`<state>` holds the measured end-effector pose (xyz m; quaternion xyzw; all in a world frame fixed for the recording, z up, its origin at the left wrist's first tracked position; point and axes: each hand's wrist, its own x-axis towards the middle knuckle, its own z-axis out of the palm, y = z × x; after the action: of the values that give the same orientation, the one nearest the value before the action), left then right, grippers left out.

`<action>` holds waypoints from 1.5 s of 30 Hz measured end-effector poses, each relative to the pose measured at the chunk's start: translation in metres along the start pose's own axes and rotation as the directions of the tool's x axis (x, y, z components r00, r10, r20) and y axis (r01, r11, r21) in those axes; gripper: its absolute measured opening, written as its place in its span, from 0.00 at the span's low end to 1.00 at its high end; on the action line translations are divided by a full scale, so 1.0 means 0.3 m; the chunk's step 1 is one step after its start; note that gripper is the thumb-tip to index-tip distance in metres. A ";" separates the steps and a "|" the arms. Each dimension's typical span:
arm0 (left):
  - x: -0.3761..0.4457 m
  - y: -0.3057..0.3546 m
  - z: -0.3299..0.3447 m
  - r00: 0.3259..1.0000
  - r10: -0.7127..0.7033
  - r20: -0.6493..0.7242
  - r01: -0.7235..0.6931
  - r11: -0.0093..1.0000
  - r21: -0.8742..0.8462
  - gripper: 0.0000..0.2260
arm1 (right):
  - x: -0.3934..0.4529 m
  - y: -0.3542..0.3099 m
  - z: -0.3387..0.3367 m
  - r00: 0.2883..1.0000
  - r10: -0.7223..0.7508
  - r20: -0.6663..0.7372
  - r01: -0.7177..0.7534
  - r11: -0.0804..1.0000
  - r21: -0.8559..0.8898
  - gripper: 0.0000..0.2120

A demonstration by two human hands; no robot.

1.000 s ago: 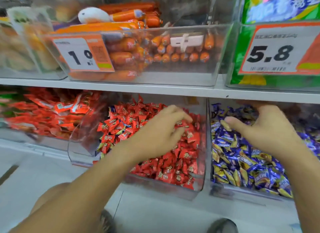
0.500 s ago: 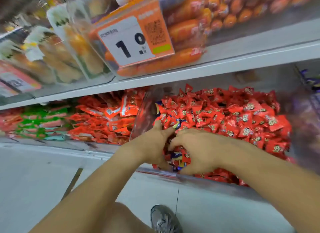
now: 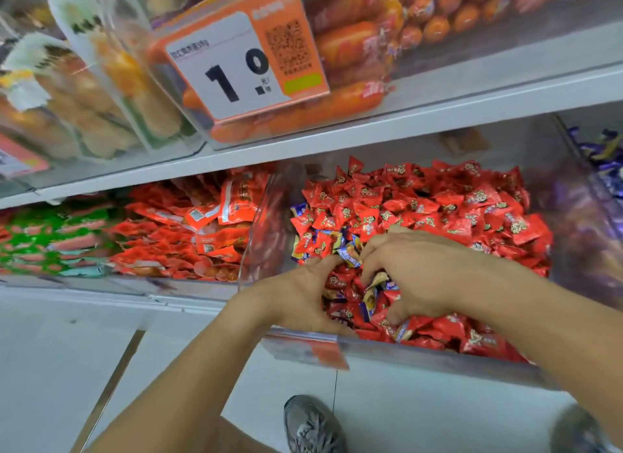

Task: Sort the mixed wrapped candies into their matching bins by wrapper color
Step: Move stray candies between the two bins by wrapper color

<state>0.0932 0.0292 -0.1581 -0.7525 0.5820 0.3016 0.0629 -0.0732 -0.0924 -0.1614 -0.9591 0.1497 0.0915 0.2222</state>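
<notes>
In red-candy bin (image 3: 404,355), hands (image 3: 364,284) now deeper, blue candies (image 3: 350,255) exposed

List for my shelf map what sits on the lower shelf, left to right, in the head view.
Green packets → orange-red packets → clear bin of red candies with some blue candies mixed in → blue candies in the next bin.

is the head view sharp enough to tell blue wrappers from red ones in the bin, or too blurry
Head view: the red candies and blue candies near the hands are clear enough to tell apart; the left side, with the green packets, is smeared by motion blur; the shelf edge bows from wide-angle distortion.
</notes>
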 end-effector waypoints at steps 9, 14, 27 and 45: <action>0.048 0.057 0.066 0.974 0.023 -0.225 -0.028 0.999 -0.020 0.37 | 0.026 0.005 -0.035 0.997 0.075 0.028 -0.076 0.997 0.022 0.37; 0.051 0.002 0.021 0.956 0.095 -0.276 -0.116 0.992 -0.059 0.24 | 0.008 0.025 -0.031 0.995 0.077 -0.069 -0.067 0.989 0.132 0.19; -0.022 -0.024 -0.042 0.981 0.127 -0.145 -0.171 0.922 -0.347 0.16 | -0.068 0.014 -0.110 0.962 0.159 -0.223 -0.077 0.938 0.338 0.10; -0.027 -0.030 -0.053 0.944 0.030 -0.328 -0.117 0.962 -0.246 0.13 | -0.065 0.019 -0.103 0.906 0.180 -0.384 -0.178 0.983 0.041 0.14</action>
<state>0.1065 0.0318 -0.1434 -0.7708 0.5673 0.2516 -0.1442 -0.0902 -0.1065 -0.1317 -0.9399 0.2781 -0.0794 0.1814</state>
